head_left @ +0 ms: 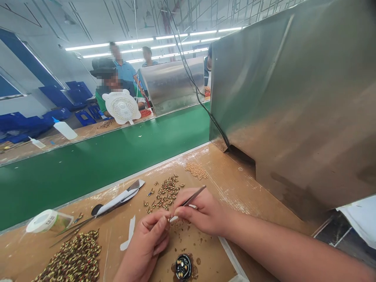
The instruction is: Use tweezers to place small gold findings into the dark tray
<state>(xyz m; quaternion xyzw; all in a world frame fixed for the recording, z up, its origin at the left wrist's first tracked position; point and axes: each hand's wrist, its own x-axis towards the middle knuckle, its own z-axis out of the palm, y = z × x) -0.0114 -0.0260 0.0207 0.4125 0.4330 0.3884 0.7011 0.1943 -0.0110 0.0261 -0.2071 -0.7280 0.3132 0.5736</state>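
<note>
My right hand [204, 213] grips a pair of tweezers [194, 196], dark at the upper end, their tip pointing at my left fingertips. The fingers of my left hand [151, 237] are pinched together; whatever sits between them is too small to make out. Just beyond both hands lies a loose scatter of small dark-and-yellow pieces [167, 192]. Below them on the table is a small round black dish [183, 267] with a few pale beads in it, and wet spots surround it. A pile of tiny tan beads [196, 171] lies farther back.
At lower left is a large heap of dark-and-yellow pieces [73, 258], beside a tipped clear tub [48, 221] and scissors-like thin tools. A green conveyor belt [132, 143] runs behind the table. A tall metal panel [293, 109] stands right. Across sits a person behind a white fan [123, 106].
</note>
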